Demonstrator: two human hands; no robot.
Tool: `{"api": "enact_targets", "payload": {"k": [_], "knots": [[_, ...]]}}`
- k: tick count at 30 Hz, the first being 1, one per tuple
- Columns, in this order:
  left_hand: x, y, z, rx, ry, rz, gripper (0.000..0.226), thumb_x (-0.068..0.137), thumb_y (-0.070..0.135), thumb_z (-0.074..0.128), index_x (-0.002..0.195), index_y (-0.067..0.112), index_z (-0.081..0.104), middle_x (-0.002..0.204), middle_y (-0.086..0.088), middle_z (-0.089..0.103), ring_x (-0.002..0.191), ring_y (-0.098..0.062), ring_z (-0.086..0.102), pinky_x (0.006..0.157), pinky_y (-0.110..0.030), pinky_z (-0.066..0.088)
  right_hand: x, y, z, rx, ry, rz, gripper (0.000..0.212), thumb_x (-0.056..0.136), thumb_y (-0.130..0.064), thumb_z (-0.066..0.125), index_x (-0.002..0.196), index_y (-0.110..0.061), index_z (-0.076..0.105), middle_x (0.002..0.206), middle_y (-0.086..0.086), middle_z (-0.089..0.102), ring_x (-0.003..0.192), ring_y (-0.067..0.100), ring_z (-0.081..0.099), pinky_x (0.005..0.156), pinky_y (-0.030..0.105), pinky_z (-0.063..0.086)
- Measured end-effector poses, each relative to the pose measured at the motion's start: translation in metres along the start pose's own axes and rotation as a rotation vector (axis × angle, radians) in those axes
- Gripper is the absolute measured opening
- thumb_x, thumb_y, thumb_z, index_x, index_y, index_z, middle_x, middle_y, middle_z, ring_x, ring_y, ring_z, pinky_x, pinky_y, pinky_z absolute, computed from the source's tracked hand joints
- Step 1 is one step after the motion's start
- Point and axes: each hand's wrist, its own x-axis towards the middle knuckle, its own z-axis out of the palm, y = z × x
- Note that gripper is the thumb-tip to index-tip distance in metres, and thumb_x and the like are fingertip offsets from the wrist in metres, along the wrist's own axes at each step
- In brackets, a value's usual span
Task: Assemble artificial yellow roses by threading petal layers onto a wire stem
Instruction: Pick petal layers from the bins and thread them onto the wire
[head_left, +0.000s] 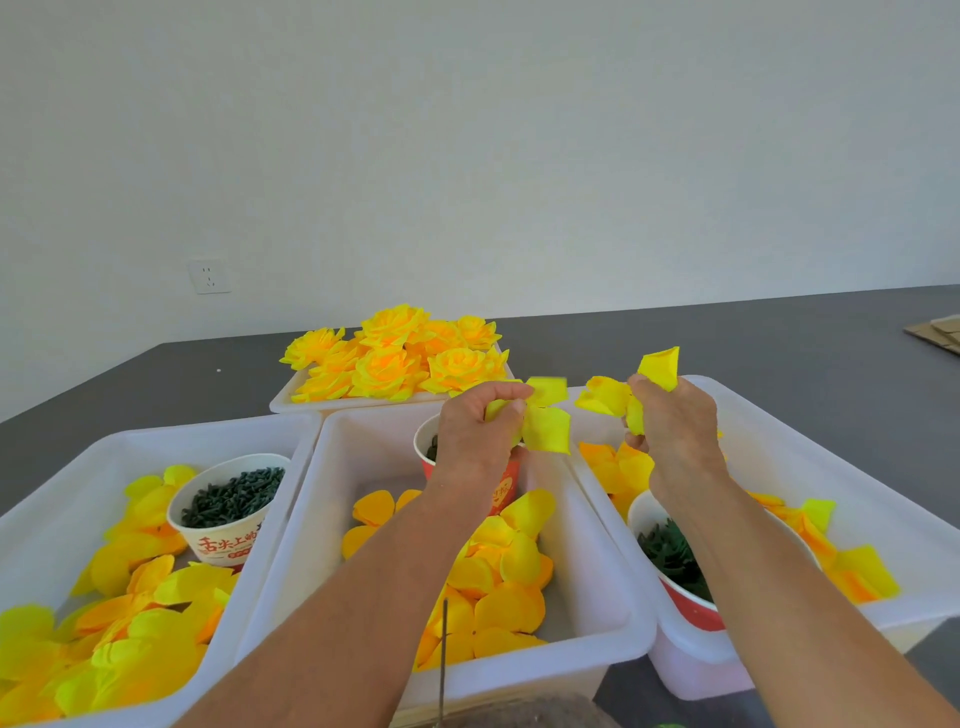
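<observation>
White wall fills the upper half of the frame, with a wall socket (208, 277) at left; below it runs a dark grey table (779, 338). Three white bins stand side by side on it: left bin (156, 436), middle bin (332, 467), right bin (810, 431), each holding loose yellow petal layers (498, 582). Paper cup (228, 509) in left bin holds dark green pieces. Red cup (506, 480) at far end of middle bin, partly hidden by left hand. Third cup (670, 566) in right bin holds green pieces. Behind, at frame centre, a white tray (283, 397) carries finished yellow roses (400, 353). Left hand (475, 431), raised over middle bin, fingers curled, pinches a yellow petal piece (545, 426). Right hand (675, 421), over right bin, grips another petal piece (657, 369). The two pieces are near, not touching. Thin dark wire stem (444, 660) stands upright at bottom centre, near edge of middle bin; neither hand touches it.
</observation>
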Motion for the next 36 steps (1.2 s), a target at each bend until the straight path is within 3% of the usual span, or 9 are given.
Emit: {"api": "enact_targets", "payload": {"k": [4, 8, 12, 16, 20, 25, 29, 32, 36], "knots": [[-0.001, -0.001, 0.002, -0.034, -0.073, 0.025, 0.032, 0.089, -0.002, 0.056, 0.088, 0.029, 0.066, 0.107, -0.006, 0.064, 0.083, -0.015, 0.06, 0.055, -0.02, 0.053, -0.001, -0.003, -0.002, 0.111, 0.016, 0.037, 0.021, 0.089, -0.007, 0.055, 0.098, 0.012, 0.059, 0.085, 0.034, 0.053, 0.073, 0.025, 0.046, 0.056, 0.03, 0.041], [0.001, -0.005, 0.002, 0.004, -0.004, 0.023, 0.03, 0.08, 0.007, 0.071, 0.099, 0.028, 0.063, 0.105, -0.013, 0.065, 0.091, -0.026, 0.063, 0.066, -0.033, 0.055, -0.005, -0.008, -0.007, 0.307, 0.005, 0.08, 0.018, 0.089, -0.013, 0.062, 0.071, -0.012, 0.061, 0.065, 0.004, 0.053, 0.063, 0.016, 0.048, 0.053, 0.025, 0.043], [0.004, -0.005, -0.001, 0.008, 0.065, 0.031, 0.037, 0.077, 0.01, 0.075, 0.109, 0.021, 0.062, 0.1, -0.01, 0.067, 0.086, -0.022, 0.065, 0.058, -0.026, 0.053, -0.004, -0.01, -0.007, 0.461, -0.249, 0.176, 0.008, 0.09, -0.018, 0.061, 0.082, -0.017, 0.062, 0.078, 0.003, 0.061, 0.068, 0.016, 0.054, 0.048, 0.022, 0.047], [0.002, -0.004, 0.001, -0.047, 0.005, 0.055, 0.035, 0.082, -0.001, 0.067, 0.106, 0.022, 0.06, 0.097, 0.002, 0.066, 0.086, -0.012, 0.064, 0.063, -0.022, 0.056, -0.005, -0.006, -0.005, 0.388, -0.461, 0.309, 0.004, 0.087, -0.017, 0.061, 0.09, -0.016, 0.065, 0.081, 0.003, 0.07, 0.063, 0.013, 0.064, 0.048, 0.023, 0.05], [0.001, -0.003, 0.003, 0.01, -0.029, 0.094, 0.033, 0.081, 0.0, 0.068, 0.108, 0.017, 0.062, 0.104, -0.007, 0.068, 0.096, -0.02, 0.065, 0.081, -0.038, 0.056, -0.007, -0.003, -0.004, 0.295, -0.578, 0.351, 0.013, 0.084, -0.014, 0.063, 0.096, -0.01, 0.065, 0.082, 0.009, 0.071, 0.063, 0.017, 0.066, 0.046, 0.024, 0.05], [0.001, -0.003, 0.004, -0.039, -0.003, 0.071, 0.044, 0.077, 0.004, 0.074, 0.117, 0.013, 0.058, 0.087, -0.009, 0.068, 0.071, -0.017, 0.067, 0.059, -0.027, 0.057, -0.006, -0.002, -0.001, 0.222, -0.439, 0.255, 0.014, 0.083, -0.008, 0.065, 0.098, -0.008, 0.064, 0.088, 0.009, 0.068, 0.074, 0.02, 0.063, 0.06, 0.03, 0.048], [0.004, -0.006, 0.0, -0.026, 0.004, 0.053, 0.04, 0.076, 0.003, 0.074, 0.112, 0.005, 0.058, 0.062, -0.001, 0.064, 0.052, -0.012, 0.063, 0.057, -0.025, 0.055, -0.005, -0.001, -0.001, 0.176, -0.325, 0.219, 0.03, 0.081, -0.009, 0.069, 0.11, -0.004, 0.062, 0.099, 0.014, 0.066, 0.086, 0.026, 0.062, 0.065, 0.032, 0.05], [0.002, -0.008, 0.003, -0.018, -0.013, 0.017, 0.043, 0.077, 0.01, 0.075, 0.116, 0.01, 0.057, 0.07, 0.0, 0.069, 0.051, -0.006, 0.064, 0.051, -0.017, 0.052, -0.002, 0.0, 0.0, 0.162, -0.212, 0.177, 0.021, 0.08, -0.011, 0.072, 0.098, -0.007, 0.063, 0.101, 0.015, 0.064, 0.09, 0.027, 0.061, 0.072, 0.036, 0.053], [0.004, -0.011, 0.003, 0.048, 0.019, -0.012, 0.039, 0.085, 0.024, 0.068, 0.121, 0.013, 0.058, 0.09, -0.002, 0.072, 0.063, -0.01, 0.069, 0.063, -0.024, 0.056, 0.001, 0.002, -0.004, 0.157, 0.034, 0.092, 0.02, 0.079, -0.013, 0.074, 0.072, -0.012, 0.056, 0.082, 0.007, 0.06, 0.087, 0.026, 0.056, 0.083, 0.04, 0.049]]}}
